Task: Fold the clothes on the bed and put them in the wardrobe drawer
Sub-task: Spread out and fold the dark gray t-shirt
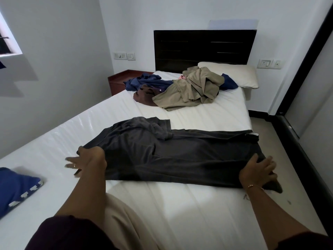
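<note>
A dark grey shirt (173, 156) lies spread across the bed (180, 210), on the near side of the unsorted pile. The left hand (88, 162) pinches the shirt's left edge between thumb and first finger, the other fingers (69, 166) splayed out over the mattress. The right hand (257, 171) grips the opposite end, its fingers curled over the cloth at the bed's right edge. One sleeve already lies turned in across the far side of the shirt, so the fold looks begun but not finished (it is still far too long for a drawer, I would judge).

Beyond the shirt, toward the headboard (203, 49), sits the pile: a khaki garment (191, 91) on top, a brown one (144, 98) and a navy one (144, 82) to its left, all crumpled and touching. To the shirt's left, at the bed's near left corner, lies a blue cloth with a white patterned edge (16, 190); whether it is folded I cannot tell.

No drawer is in view, so most of the task seems left.
</note>
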Available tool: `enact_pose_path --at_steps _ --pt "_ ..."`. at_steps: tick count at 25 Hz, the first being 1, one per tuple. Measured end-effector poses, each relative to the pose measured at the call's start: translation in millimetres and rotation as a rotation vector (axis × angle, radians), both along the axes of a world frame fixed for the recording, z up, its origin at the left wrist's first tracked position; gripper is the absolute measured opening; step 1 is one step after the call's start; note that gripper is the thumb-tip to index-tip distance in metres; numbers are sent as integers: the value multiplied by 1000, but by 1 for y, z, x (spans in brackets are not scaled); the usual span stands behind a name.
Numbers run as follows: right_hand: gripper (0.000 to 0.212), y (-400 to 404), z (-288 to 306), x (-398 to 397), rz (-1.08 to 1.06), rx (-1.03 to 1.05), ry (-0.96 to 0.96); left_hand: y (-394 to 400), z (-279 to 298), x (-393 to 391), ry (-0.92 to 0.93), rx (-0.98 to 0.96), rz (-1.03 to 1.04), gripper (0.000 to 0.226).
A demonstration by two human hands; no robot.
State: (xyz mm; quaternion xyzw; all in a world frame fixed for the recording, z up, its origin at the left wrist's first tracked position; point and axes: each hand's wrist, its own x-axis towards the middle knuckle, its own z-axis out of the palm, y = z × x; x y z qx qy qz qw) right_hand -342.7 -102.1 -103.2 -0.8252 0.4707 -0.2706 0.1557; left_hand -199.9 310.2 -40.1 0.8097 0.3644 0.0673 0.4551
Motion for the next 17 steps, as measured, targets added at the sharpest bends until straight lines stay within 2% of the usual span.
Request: enact_pose_path --at_steps 2,5,8,13,15,17 --pt "37 1 -2 14 108 -87 104 -16 13 3 -41 197 -90 53" --pt "36 11 4 42 292 -122 176 -39 13 21 -194 377 -294 47" --pt "37 26 6 79 457 -119 104 -52 -1 45 -260 502 -543 40" --pt "27 70 1 146 761 -148 23 -80 -17 79 -170 588 -889 39" --pt "19 87 1 180 812 -131 5 -88 -23 90 -92 642 -1017 46" --pt "25 101 4 212 788 -139 41 -93 -26 92 4 669 -1114 57"
